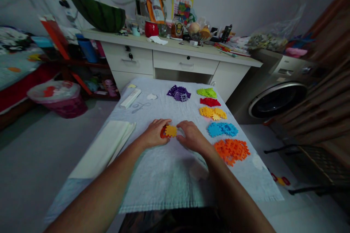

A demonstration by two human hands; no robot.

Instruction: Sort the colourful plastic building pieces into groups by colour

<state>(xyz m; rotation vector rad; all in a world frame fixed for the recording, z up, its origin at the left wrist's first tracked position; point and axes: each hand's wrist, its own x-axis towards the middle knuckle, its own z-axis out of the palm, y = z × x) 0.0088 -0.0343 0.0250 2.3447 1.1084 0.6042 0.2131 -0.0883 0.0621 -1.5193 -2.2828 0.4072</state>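
Observation:
Over the middle of the cloth-covered table, my left hand (156, 133) grips a small assembly of interlocking plastic building pieces. Its yellow side (171, 131) faces right, and an orange-red part (163, 132) shows by the fingers. My right hand (190, 136) is just to the right, thumb and index finger apart, with a small gap to the yellow side. Along the table's right lie piles of loose pieces: green (206, 93), red (210, 102), yellow (213, 113), blue (222, 129) and orange (232, 150). A purple pile (179, 93) lies at the far middle.
A folded white cloth (101, 149) and a long white box (131, 98) lie on the table's left. Behind stands a white desk (131, 58) bearing a watermelon piece (100, 14) and jars. A washing machine (262, 76) is right; a pink bin (67, 105) is left.

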